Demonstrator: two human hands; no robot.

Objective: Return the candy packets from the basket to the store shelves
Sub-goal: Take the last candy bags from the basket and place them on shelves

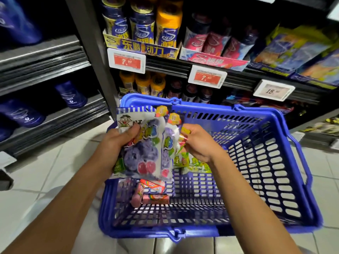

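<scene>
A blue plastic basket stands on the tiled floor in front of the shelves. Above its left side, my left hand grips two white candy packets printed with purple and red gummies, thumb pressed on the front one. My right hand pinches the right edge of this bunch, over a green candy packet whose grip I cannot tell. At the basket's bottom left lie pink and red candy rolls.
Store shelves face me, holding yellow and blue canisters, pink packs and blue-green boxes, with price tags on the rails. A darker shelf unit with blue tubs stands left. White floor tiles surround the basket.
</scene>
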